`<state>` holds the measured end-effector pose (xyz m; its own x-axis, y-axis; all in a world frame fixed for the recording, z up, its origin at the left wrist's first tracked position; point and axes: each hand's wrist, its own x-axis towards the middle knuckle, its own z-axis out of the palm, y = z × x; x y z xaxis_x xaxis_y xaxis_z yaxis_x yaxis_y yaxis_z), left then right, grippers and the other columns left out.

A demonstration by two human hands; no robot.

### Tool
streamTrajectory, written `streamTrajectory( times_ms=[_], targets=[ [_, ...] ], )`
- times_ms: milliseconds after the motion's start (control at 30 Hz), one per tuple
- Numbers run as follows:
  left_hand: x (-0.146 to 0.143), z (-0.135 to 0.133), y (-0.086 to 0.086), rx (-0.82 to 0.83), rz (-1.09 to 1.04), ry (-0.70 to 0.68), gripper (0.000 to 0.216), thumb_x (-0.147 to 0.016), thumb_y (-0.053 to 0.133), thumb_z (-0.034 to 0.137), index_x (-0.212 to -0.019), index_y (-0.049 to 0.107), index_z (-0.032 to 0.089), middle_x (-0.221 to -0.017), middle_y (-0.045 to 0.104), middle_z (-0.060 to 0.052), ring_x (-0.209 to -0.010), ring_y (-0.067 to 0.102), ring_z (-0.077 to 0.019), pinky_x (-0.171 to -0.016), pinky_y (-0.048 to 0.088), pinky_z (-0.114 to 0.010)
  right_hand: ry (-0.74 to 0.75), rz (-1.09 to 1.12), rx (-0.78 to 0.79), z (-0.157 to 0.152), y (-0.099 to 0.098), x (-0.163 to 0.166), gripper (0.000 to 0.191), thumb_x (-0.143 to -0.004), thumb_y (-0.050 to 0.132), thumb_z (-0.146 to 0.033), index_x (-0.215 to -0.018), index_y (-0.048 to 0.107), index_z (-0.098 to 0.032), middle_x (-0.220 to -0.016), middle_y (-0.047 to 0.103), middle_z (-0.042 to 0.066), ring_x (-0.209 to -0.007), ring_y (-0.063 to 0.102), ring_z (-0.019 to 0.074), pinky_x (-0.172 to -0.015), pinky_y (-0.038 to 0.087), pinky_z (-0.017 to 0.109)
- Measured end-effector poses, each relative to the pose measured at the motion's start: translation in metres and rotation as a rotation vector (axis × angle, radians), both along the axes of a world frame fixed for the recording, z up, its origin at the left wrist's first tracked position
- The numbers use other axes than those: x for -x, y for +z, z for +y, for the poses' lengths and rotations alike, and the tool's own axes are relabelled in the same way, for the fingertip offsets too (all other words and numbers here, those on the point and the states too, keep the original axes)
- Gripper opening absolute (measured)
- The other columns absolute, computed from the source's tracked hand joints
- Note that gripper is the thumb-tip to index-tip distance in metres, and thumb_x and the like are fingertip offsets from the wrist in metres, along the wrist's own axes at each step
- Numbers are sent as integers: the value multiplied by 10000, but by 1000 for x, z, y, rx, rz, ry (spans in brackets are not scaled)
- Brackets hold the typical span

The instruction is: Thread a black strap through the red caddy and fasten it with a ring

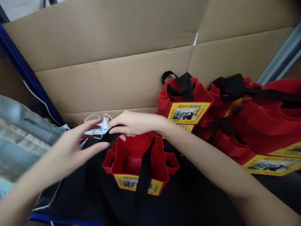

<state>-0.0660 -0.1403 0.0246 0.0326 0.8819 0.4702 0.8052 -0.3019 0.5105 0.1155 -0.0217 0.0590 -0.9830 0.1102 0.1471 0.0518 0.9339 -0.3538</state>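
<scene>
A red tool box (141, 152) with side pockets and a yellow label stands on the black surface, its open top facing me. One black strap (147, 166) runs from inside it over the front wall. My right hand (123, 124) reaches across behind the box, fingers pinching another black strap (114, 129). Left of this, my left hand (76, 142) is slightly blurred. Its thumb and fingers are apart around the strap's lower part, and whether they touch it is unclear.
Several red tool boxes (183, 94) with black straps stand at the right, some stacked. Behind my hands lies a white power strip (96, 130) with cables. A cardboard panel (117, 72) closes off the back. Grey fabric (21, 135) is at the left, beside a blue post (30, 75).
</scene>
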Motion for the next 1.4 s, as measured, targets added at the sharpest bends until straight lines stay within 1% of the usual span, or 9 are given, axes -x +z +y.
streamTrajectory(
  times_ms=[67, 167, 267, 400, 667, 867, 1200, 1300, 1400],
  targets=[
    [-13, 18, -8, 13, 48, 10, 480, -702, 580, 432, -1149, 504, 274, -959, 630, -4, -802, 609, -173, -746, 469, -269, 17, -6, 17, -4, -5, 4, 183, -861, 373, -208, -942, 519, -132, -641, 564, -7, -523, 482, 65, -605, 382, 218],
    [-24, 31, -25, 94, 47, 109, 338, -802, 439, 429, -1061, 552, 245, -686, 636, 12, -523, 578, -135, -592, 452, -245, -66, 115, 81, 15, -15, -7, 188, -833, 433, -232, -972, 499, -123, -834, 592, 43, -699, 531, 84, -669, 398, 214],
    [-34, 31, -37, 194, 288, 238, 319, -817, 360, 415, -833, 610, 219, -639, 620, -32, -577, 594, -193, -570, 420, -277, -168, 129, 141, 40, -30, -26, 299, -793, 498, -338, -994, 527, -119, -929, 583, 68, -793, 533, 100, -688, 402, 212],
    [-51, 27, -43, 266, 608, 409, 344, -793, 328, 388, -744, 612, 199, -713, 623, -107, -669, 597, -299, -557, 385, -342, -234, 12, 107, 46, -50, -34, 323, -758, 523, -361, -979, 590, -136, -827, 600, 42, -675, 518, 89, -643, 378, 223],
    [-49, 29, -42, 444, 584, 325, 335, -773, 347, 384, -759, 624, 196, -762, 627, -124, -755, 597, -285, -604, 388, -328, -276, 24, 97, 38, -57, -29, 257, -751, 481, -288, -906, 609, -127, -746, 590, 34, -618, 485, 85, -615, 349, 225],
    [-45, 32, -40, 478, 503, 232, 306, -763, 351, 372, -731, 610, 211, -744, 621, -98, -697, 591, -252, -578, 369, -307, -276, 2, 98, 39, -54, -30, 252, -752, 471, -278, -894, 608, -122, -764, 591, 37, -626, 486, 85, -611, 347, 228],
    [-48, 31, -37, 459, 525, 222, 283, -756, 373, 378, -728, 599, 211, -730, 618, -80, -688, 584, -243, -559, 349, -299, -282, -7, 119, 34, -53, -30, 253, -765, 477, -296, -890, 599, -113, -785, 592, 43, -622, 480, 82, -615, 354, 224],
    [-50, 35, -36, 449, 542, 242, 285, -764, 370, 382, -713, 594, 213, -717, 617, -68, -687, 584, -247, -548, 352, -300, -257, -8, 175, 37, -52, -31, 323, -786, 471, -370, -938, 599, -116, -832, 591, 54, -649, 483, 83, -610, 359, 215],
    [-55, 41, -35, 414, 566, 276, 278, -771, 378, 367, -755, 608, 212, -748, 619, -70, -700, 585, -240, -558, 366, -296, -198, -14, 315, 49, -54, -29, 392, -847, 380, -390, -1124, 533, -158, -891, 580, 55, -669, 484, 78, -568, 355, 194]
  ],
)
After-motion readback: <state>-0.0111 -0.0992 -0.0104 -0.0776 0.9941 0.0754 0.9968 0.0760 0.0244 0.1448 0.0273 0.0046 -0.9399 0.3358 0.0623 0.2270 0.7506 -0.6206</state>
